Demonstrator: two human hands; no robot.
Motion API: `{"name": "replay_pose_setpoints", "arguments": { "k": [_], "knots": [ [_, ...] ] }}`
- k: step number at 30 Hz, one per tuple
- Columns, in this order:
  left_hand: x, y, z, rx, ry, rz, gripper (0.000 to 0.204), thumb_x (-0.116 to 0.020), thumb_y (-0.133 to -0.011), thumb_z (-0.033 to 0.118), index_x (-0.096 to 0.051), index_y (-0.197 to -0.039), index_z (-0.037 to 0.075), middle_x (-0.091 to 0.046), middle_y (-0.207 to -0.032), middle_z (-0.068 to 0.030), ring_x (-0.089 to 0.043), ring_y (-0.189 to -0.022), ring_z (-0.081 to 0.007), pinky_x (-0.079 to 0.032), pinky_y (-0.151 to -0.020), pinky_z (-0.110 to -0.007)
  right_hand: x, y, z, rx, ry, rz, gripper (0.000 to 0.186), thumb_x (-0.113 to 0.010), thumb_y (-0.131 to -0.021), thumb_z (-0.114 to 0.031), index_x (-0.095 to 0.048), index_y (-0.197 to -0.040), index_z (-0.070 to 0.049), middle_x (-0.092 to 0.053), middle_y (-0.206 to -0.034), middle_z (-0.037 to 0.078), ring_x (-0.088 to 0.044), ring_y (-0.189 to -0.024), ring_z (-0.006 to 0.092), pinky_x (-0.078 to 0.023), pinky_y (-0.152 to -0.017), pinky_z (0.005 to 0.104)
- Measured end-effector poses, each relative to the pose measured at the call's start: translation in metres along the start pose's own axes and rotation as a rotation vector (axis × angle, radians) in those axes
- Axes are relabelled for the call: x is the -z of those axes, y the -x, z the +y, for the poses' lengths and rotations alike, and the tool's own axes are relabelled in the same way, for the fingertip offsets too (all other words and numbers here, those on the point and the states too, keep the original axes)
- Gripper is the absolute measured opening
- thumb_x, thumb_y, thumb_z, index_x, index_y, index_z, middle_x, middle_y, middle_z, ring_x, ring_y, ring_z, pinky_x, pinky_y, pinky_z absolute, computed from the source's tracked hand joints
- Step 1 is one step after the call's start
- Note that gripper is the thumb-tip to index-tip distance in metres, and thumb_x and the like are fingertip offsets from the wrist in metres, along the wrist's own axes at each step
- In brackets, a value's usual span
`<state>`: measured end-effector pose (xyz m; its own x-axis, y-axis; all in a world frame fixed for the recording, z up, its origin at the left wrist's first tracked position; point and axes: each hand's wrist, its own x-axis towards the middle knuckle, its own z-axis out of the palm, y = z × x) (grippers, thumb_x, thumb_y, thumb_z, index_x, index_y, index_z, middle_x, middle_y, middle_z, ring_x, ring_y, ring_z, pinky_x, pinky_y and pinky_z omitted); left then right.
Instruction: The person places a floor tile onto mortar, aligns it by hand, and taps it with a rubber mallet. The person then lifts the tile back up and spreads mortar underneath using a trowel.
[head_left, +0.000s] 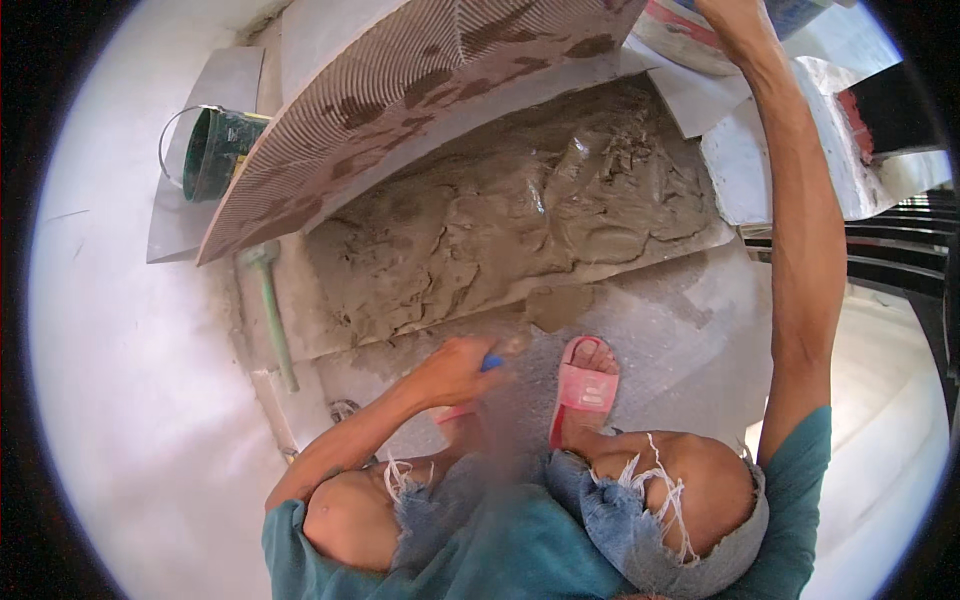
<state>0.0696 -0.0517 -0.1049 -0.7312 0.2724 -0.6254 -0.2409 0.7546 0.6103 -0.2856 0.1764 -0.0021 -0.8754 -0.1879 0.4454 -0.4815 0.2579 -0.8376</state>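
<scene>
My left hand (455, 372) is closed around a tool with a blue handle (492, 362), low in front of my knees; its far end is blurred and I cannot make out its kind. My right arm stretches far forward to the top right, where my right hand (735, 22) reaches beside a red and white bucket (680, 38). The picture's edge cuts off its fingers. A large tile (430, 90) stands tilted at the back, its ridged underside toward me and patched with damp mortar. Beneath and before it spreads a thick bed of wet, grey-brown mortar (530, 205).
At left, a green-handled mallet (270, 310) leans near the wall, with a dark green pail (215, 150) on a grey slab (165, 225) beyond. Black railings (900, 240) run along the right. My feet in pink slides (585, 390) stand before the mortar bed.
</scene>
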Motion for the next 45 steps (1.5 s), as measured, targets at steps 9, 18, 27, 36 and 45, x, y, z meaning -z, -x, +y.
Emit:
{"name": "replay_pose_setpoints", "arguments": {
  "k": [9,18,27,36,45],
  "knots": [
    [0.0,0.003,0.001,0.063,-0.045,-0.065,0.047,-0.067,-0.079,0.037,-0.06,-0.104,-0.002,-0.063,-0.086,-0.0266,-0.062,-0.084,-0.0437,-0.048,-0.074,-0.049,-0.001,-0.003,0.002,0.112,0.075,0.06,0.062,-0.06,-0.085,-0.062,-0.057,-0.109,-0.005,-0.06,-0.104,0.009,-0.054,-0.099,0.0202,-0.044,-0.087,0.0361],
    [-0.003,0.004,-0.006,0.0,-0.041,-0.005,0.045,-0.067,-0.08,0.039,-0.058,-0.095,-0.002,-0.062,-0.083,-0.0263,-0.062,-0.083,-0.0437,-0.047,-0.071,-0.051,-0.004,-0.003,-0.002,0.085,0.009,0.033,0.051,-0.061,-0.089,-0.054,-0.058,-0.105,-0.006,-0.058,-0.093,0.004,-0.049,-0.089,0.0139,-0.043,-0.078,0.0303],
    [-0.009,0.003,-0.014,-0.086,0.033,0.072,0.038,-0.069,-0.08,0.033,-0.057,-0.087,-0.002,-0.062,-0.078,-0.0255,-0.061,-0.077,-0.0439,-0.045,-0.067,-0.051,-0.003,-0.002,-0.019,0.098,0.139,-0.025,0.037,-0.056,-0.094,-0.013,-0.049,-0.123,0.01,-0.058,-0.116,0.023,-0.056,-0.106,0.032,-0.042,-0.097,0.0379],
    [-0.001,0.004,-0.006,-0.008,-0.039,0.017,0.043,-0.069,-0.08,0.038,-0.058,-0.091,-0.003,-0.063,-0.079,-0.0251,-0.063,-0.077,-0.042,-0.047,-0.069,-0.05,0.008,-0.018,0.035,0.076,0.177,0.007,0.069,-0.058,-0.087,-0.061,-0.058,-0.126,-0.004,-0.062,-0.116,0.012,-0.054,-0.109,0.0215,-0.038,-0.097,0.0314],
    [0.003,-0.002,-0.009,-0.106,-0.032,-0.025,0.045,-0.07,-0.077,0.038,-0.06,-0.097,-0.002,-0.063,-0.08,-0.0227,-0.063,-0.077,-0.0408,-0.049,-0.069,-0.048,0.006,-0.005,0.009,-0.065,0.21,0.141,0.077,-0.056,-0.084,-0.067,-0.053,-0.131,-0.006,-0.06,-0.118,0.017,-0.056,-0.107,0.0305,-0.039,-0.101,0.038]
  ]
}}
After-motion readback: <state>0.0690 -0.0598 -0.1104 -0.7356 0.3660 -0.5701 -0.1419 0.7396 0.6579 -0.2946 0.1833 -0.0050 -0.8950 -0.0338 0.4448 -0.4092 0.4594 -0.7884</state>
